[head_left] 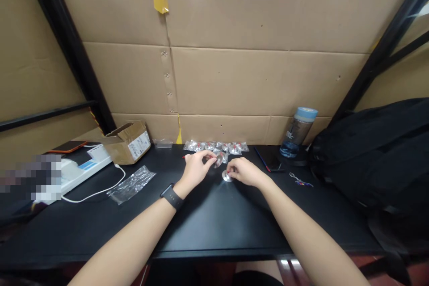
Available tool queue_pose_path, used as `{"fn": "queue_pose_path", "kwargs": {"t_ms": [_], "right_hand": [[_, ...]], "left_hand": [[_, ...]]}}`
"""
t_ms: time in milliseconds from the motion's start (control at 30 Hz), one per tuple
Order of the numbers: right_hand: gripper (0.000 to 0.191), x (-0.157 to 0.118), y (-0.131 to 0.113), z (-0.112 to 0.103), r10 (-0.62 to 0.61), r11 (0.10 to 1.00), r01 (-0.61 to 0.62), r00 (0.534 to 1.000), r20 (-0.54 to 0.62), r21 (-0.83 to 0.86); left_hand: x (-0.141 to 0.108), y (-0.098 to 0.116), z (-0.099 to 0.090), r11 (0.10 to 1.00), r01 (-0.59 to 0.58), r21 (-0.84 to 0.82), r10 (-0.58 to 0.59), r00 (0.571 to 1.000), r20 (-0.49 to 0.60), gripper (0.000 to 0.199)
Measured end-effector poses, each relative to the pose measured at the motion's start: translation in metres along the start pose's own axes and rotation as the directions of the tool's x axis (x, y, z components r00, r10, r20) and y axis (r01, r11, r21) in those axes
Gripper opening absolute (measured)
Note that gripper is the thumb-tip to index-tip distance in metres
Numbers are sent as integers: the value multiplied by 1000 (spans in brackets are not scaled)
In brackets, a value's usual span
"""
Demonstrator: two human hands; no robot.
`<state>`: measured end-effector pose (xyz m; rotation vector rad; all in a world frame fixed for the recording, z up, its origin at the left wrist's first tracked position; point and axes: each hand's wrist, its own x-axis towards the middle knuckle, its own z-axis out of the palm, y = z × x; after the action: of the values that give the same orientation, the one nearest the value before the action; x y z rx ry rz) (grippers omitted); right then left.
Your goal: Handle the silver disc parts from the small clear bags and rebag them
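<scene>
Between its fingertips my left hand (197, 167), with a dark watch on the wrist, pinches a small round shiny disc (218, 161), held tilted just above the table. My right hand (246, 172) is closed in a pinch on the red knob of a second round silvery disc (227, 177), which appears to rest flat on the black table. The two discs are close together but apart. Just behind my hands lies a row of small clear plastic packets (216, 146) with shiny and red pieces inside.
On the left are an open cardboard box (129, 143), an empty clear bag (132, 184) and a white power strip (80, 172) with a cable. To the right stand a water bottle (298, 133), a phone (271, 160), a keychain (301, 182) and a black backpack (378, 165). Cardboard (234, 85) walls the back.
</scene>
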<state>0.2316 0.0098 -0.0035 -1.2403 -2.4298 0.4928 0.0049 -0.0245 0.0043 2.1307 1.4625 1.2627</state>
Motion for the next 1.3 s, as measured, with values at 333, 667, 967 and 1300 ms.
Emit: {"fn": "queue_pose_path", "kwargs": {"t_ms": [333, 667, 967, 1300], "right_hand": [[36, 8, -26, 16, 204, 492, 76, 958, -199, 868], [43, 2, -33, 21, 125, 164, -34, 992, 14, 986], [46, 2, -31, 10, 181, 109, -90, 981, 70, 990], [44, 8, -11, 17, 29, 869, 89, 973, -229, 487]], "left_hand": [[6, -19, 14, 938, 30, -345, -55, 996, -65, 16], [2, -12, 11, 974, -29, -223, 36, 999, 30, 20], [33, -79, -51, 816, 187, 548, -87, 975, -203, 34], [27, -144, -68, 616, 344, 709, -235, 939, -252, 31]]}}
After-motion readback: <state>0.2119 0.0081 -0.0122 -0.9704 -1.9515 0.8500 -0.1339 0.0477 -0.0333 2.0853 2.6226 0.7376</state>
